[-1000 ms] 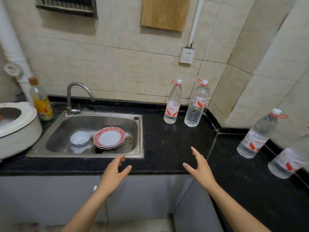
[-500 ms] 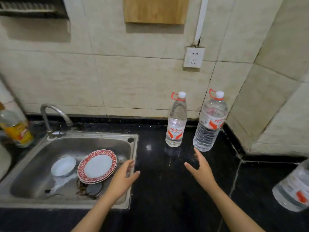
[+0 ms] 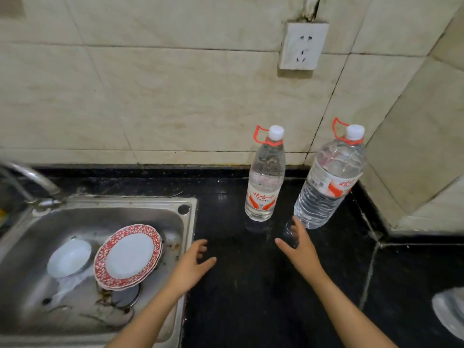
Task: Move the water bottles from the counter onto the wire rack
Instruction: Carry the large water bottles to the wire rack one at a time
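Observation:
Two clear water bottles with white caps and red carry loops stand upright on the black counter (image 3: pixel 238 285) by the tiled back wall: a slimmer bottle (image 3: pixel 265 182) and, to its right, a wider bottle (image 3: pixel 329 189). My right hand (image 3: pixel 297 247) reaches out with fingers spread, its fingertips just short of the wider bottle's base. My left hand (image 3: pixel 193 264) hovers open over the counter at the sink's right rim, holding nothing. The edge of a third bottle (image 3: pixel 449 315) shows at the lower right. No wire rack is in view.
A steel sink (image 3: pixel 180 222) at the left holds a red-rimmed plate stack (image 3: pixel 128 256) and a small white bowl (image 3: pixel 69 257). A tap (image 3: pixel 27 177) curves over its back left. A wall socket (image 3: pixel 302 45) sits above the bottles; tiled walls meet in a corner at the right.
The view has closed in on the two bottles by the wall. Both hands have moved forward over the counter, the right one nearly reaching the wider bottle's base.

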The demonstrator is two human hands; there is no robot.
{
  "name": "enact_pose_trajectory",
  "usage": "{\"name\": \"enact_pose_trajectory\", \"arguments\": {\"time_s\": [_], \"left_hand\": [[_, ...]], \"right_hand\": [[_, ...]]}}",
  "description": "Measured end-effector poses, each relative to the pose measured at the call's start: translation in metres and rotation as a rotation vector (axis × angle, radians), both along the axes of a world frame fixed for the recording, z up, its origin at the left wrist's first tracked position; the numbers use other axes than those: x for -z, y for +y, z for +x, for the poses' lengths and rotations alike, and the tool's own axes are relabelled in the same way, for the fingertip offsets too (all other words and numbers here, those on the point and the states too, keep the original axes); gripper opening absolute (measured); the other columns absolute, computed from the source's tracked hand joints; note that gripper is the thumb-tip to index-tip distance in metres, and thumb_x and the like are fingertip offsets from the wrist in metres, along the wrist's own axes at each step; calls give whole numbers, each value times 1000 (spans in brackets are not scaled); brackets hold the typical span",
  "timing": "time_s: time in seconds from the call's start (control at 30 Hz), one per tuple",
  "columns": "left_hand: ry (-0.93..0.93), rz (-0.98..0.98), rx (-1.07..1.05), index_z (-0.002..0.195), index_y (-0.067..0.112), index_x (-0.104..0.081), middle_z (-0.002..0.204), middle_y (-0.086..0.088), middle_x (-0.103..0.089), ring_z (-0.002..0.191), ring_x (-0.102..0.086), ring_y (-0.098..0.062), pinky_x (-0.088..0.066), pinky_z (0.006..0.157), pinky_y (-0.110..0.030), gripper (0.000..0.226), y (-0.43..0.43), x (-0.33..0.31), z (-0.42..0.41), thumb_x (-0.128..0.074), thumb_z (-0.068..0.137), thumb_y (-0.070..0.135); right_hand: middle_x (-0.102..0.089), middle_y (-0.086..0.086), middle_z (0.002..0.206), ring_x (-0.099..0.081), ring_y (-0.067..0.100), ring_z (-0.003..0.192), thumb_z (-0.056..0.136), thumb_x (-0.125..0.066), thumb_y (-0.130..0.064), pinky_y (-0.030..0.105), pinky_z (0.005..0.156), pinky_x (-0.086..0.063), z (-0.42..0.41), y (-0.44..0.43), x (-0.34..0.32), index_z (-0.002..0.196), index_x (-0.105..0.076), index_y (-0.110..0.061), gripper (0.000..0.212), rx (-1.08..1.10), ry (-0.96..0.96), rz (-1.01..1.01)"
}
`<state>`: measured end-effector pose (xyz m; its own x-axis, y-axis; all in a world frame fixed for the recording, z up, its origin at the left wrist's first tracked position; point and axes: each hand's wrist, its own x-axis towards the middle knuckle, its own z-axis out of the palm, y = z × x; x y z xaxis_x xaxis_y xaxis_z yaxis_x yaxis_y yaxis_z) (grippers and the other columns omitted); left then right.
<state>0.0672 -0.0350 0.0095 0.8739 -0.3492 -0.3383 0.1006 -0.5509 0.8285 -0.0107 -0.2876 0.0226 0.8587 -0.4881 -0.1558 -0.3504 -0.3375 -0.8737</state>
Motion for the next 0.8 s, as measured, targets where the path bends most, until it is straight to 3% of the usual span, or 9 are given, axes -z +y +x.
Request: {"name": "enact_pose_trajectory", "arguments": {"time_s": [0.1, 0.3, 0.43, 0.53, 0.6, 0.67, 0.73, 0.8], "left_hand": [[-14, 15, 75, 135, 13, -38, 123, -6, -50, 111, -49, -18, -39, 90, -23, 59, -20, -6, 23, -67, 83, 18], [-20, 15, 176, 144, 23, -23, 144, -3, -38, 134, -35, -18, -33, 110, -32, 87, -72, -15, 76, -75, 75, 30], [-89, -9, 286, 147, 26, -13, 151, 1, -27, 140, -25, -16, -23, 117, -37, 106, -114, -15, 104, -81, 66, 30], [-111, -202, 316, 130, 53, -23, 131, 26, -43, 123, -41, 11, -34, 101, -10, 100, -142, -16, 125, -86, 57, 26], [-95, -294, 306, 124, 62, -24, 123, 28, -50, 117, -49, 9, -43, 95, -13, 103, -157, -9, 137, -87, 52, 25], [-52, -349, 261, 133, 52, -21, 129, 17, -50, 119, -51, 0, -47, 96, -22, 110, -169, 2, 143, -88, 51, 22], [-24, -392, 194, 137, 37, -25, 131, 10, -51, 119, -53, -3, -48, 97, -25, 109, -177, 12, 148, -88, 49, 25], [-10, -376, 137, 132, 32, -31, 127, 7, -54, 115, -56, -6, -50, 97, -31, 103, -182, 15, 149, -87, 45, 32]], "right_hand": [[-34, 12, 146, -35, 20, 134, 78, -73, -18, 29, 105, -30, 30, -10, -17, 146, -18, -20, 87, 13, -54, 9], [-25, 3, 150, -29, 9, 131, 69, -80, -21, 27, 103, -29, 103, -30, -50, 147, -6, -24, 108, -68, -174, 37], [-38, -2, 144, -41, 12, 131, 50, -84, -31, 38, 107, -38, 141, -37, -51, 144, -15, -27, 116, -110, -280, 131], [-48, -2, 134, -50, 9, 122, 46, -83, -35, 29, 99, -46, 157, -44, -43, 140, -26, -21, 111, -114, -318, 158], [-51, -8, 126, -53, 3, 115, 40, -84, -42, 16, 91, -48, 165, -47, -43, 132, -32, -23, 107, -92, -323, 163], [-51, -15, 117, -54, -5, 107, 41, -82, -38, 7, 83, -47, 173, -51, -48, 120, -35, -33, 92, -90, -320, 165], [-50, -19, 109, -55, -15, 96, 49, -84, -19, 4, 78, -46, 183, -56, -51, 106, -40, -35, 74, -107, -320, 166], [-50, -19, 105, -55, -19, 90, 57, -84, -1, 3, 75, -46, 190, -62, -52, 101, -40, -36, 71, -132, -310, 158]]}}
